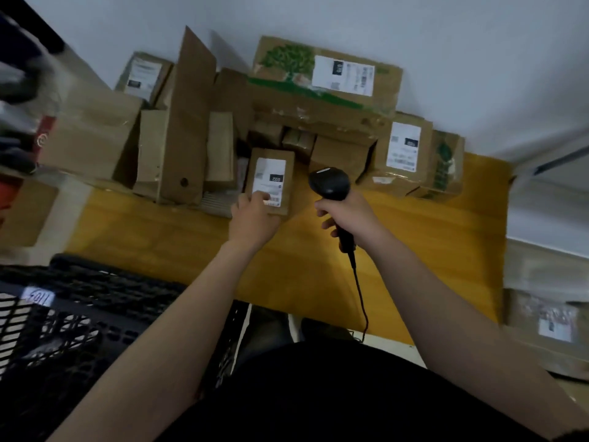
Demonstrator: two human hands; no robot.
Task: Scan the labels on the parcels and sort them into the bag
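Small parcel [270,183] stands tilted at the front of the cardboard pile, with its lower end near the yellow surface [318,269]. The left hand [253,218] grips this lower end, the thumb lying on the white label [267,172]. The right hand [345,215] is closed round the handle of the black scanner [330,183], whose head is just beside the parcel. I think the main risk is the thumb: it sits close to the barcode at the bottom of the label and may cover it, so the scan can fail. The scanner may also read the label of a neighbour, such as the box on the right [404,151]. Loose flat cartons [188,122] lean near the parcel and could fall when it is lifted. The cable [360,291] runs over the surface edge and may catch. A black mesh crate [79,314] is at the left; the bag itself I cannot make out
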